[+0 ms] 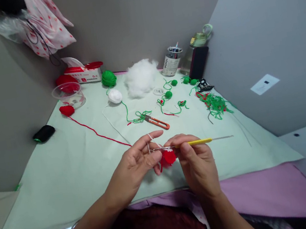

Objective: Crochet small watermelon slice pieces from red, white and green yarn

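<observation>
My right hand is closed around the yellow handle of a double-ended crochet hook. The hook's left metal end lies at the white stitches on top of a small red crochet piece. My left hand pinches that piece at its left side, with the index finger stretched out and white yarn looped over it. From there the white strand runs back to a white yarn ball. Red yarn leads from the hands to a red ball. Some left fingers are hidden behind the work.
Orange thread snips lie just beyond my hands. White stuffing, a green yarn ball and a plastic tub stand farther back. Green scraps, a pen cup and a phone are to the right.
</observation>
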Motion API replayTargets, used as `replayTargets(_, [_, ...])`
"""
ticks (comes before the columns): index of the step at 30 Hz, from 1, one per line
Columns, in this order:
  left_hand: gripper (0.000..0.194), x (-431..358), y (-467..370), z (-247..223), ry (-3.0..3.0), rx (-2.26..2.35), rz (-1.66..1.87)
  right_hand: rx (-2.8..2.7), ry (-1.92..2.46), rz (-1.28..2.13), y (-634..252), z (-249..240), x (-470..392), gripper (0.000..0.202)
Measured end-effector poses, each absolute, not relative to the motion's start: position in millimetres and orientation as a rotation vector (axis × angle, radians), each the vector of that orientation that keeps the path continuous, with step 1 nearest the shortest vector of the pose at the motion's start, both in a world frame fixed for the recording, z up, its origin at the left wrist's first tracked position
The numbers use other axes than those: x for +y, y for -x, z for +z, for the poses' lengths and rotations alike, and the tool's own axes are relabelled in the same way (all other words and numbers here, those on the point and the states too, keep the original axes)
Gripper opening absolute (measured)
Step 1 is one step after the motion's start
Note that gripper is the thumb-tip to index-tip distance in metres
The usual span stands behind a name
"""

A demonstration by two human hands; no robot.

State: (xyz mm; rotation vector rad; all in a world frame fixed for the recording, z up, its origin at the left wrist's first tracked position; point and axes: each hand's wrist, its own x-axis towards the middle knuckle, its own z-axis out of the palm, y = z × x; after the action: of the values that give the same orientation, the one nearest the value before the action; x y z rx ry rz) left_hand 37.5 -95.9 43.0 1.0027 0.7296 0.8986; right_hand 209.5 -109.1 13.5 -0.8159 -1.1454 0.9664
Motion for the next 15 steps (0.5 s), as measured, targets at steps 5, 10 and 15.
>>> replayTargets(5, [0.037,-96.0,-40.3,42.7,-0.960,0.751,0.991,-1.152,0.816,0.978,-209.6,13.6,-109.8,0.016])
replayTargets(10, [0.039,-95.8,-35.0,42.3,-0.988,0.737,0.933,-1.171,0.805,0.991,-210.7,9.5,-111.3,0.014])
replayTargets(15, [0.043,-96.6,-34.1,46.3,-0.968,0.722,0.878,-1.219,0.847,0.935,-213.2,8.0,-111.9,0.018])
